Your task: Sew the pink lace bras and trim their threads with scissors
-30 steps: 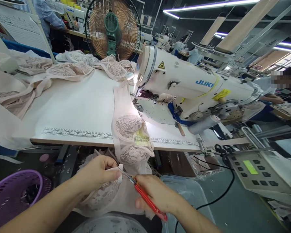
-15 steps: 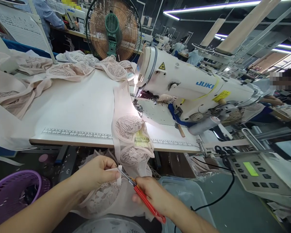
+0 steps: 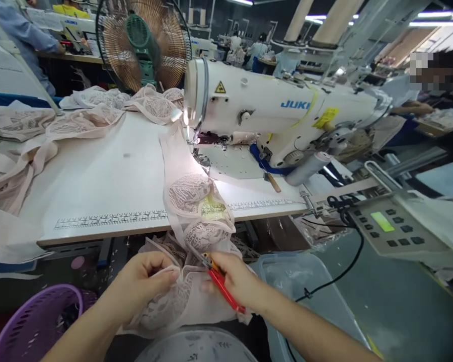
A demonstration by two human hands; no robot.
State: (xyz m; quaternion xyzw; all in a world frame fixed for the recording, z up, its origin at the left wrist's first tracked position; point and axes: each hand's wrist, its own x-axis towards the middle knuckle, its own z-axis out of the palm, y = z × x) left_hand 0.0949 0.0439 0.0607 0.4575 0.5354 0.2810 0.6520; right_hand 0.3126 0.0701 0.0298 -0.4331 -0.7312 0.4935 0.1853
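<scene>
Below the table edge, my left hand [image 3: 151,279] pinches the edge of a pale pink lace bra [image 3: 166,301] that hangs over my lap. My right hand [image 3: 234,281] is closed around scissors [image 3: 223,290] with red handles, whose metal blades point up and left, just right of my left fingers. Whether the blades touch the fabric I cannot tell. Another lace bra piece [image 3: 189,193] drapes from beside the sewing machine [image 3: 256,108] over the table edge, down towards both hands.
Several bras [image 3: 85,123] lie along the back and left of the white table [image 3: 109,186]. Behind stands a fan [image 3: 141,42]. A purple basket [image 3: 41,322] is at lower left, a clear plastic bin [image 3: 294,281] at lower right, and a control panel [image 3: 396,223] juts out at right. Other people sit nearby.
The camera view has turned, shifting the machine and table leftward. The scissor blades have moved away from my left fingertips, and the white strip they were at no longer shows there.
</scene>
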